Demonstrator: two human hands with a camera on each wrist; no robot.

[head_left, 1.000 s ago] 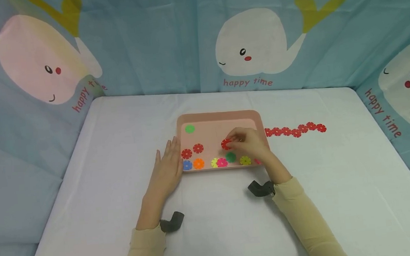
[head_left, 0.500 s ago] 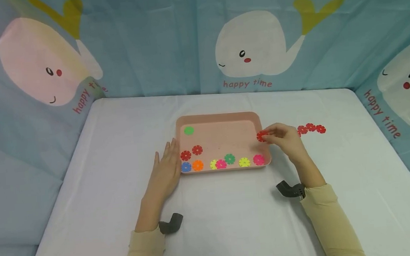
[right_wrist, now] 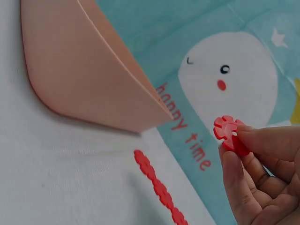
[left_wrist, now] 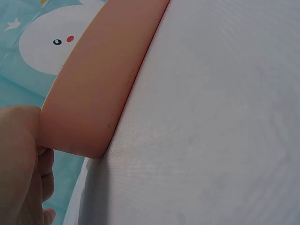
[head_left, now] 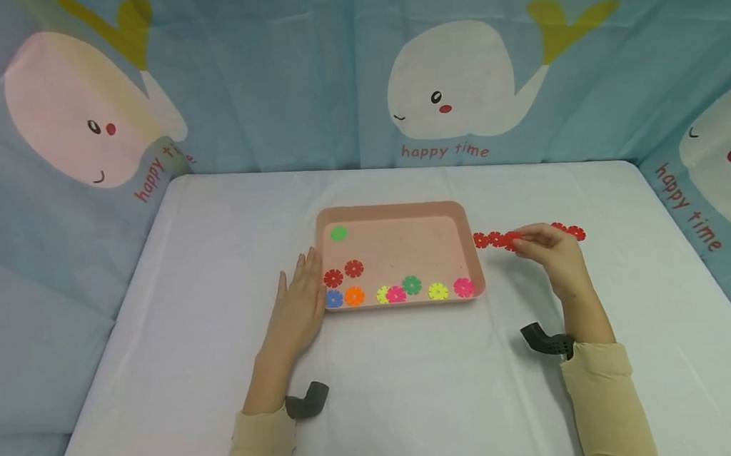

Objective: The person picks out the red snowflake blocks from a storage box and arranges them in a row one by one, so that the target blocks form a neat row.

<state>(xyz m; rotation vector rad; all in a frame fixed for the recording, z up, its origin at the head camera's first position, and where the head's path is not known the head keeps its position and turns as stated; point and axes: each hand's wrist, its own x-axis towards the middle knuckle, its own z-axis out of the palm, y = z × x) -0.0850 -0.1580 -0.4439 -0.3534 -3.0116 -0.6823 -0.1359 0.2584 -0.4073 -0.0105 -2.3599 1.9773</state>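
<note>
My right hand point(head_left: 561, 261) pinches a red flower-shaped plastic disc point(right_wrist: 230, 133) between thumb and fingers, raised above the table to the right of the tray. Below it, a line of red flower-shaped discs point(head_left: 480, 240) runs rightward from the pink tray point(head_left: 405, 243); the hand covers part of that line. My left hand point(head_left: 296, 305) lies along the tray's left side, fingers straight and touching its wall point(left_wrist: 93, 84). Inside the tray, two more red discs point(head_left: 354, 268) lie at the left.
Along the tray's near edge are a blue disc point(head_left: 334, 299), an orange disc point(head_left: 354, 296), yellow, pink and dark green ones. A light green disc point(head_left: 339, 234) is at the far left. White cloth covers the table point(head_left: 417, 396); a blue whale-print curtain point(head_left: 302, 82) hangs behind.
My right hand has carried the red disc out of the tray, over its right edge, to above the red line. My left hand has stayed against the tray.
</note>
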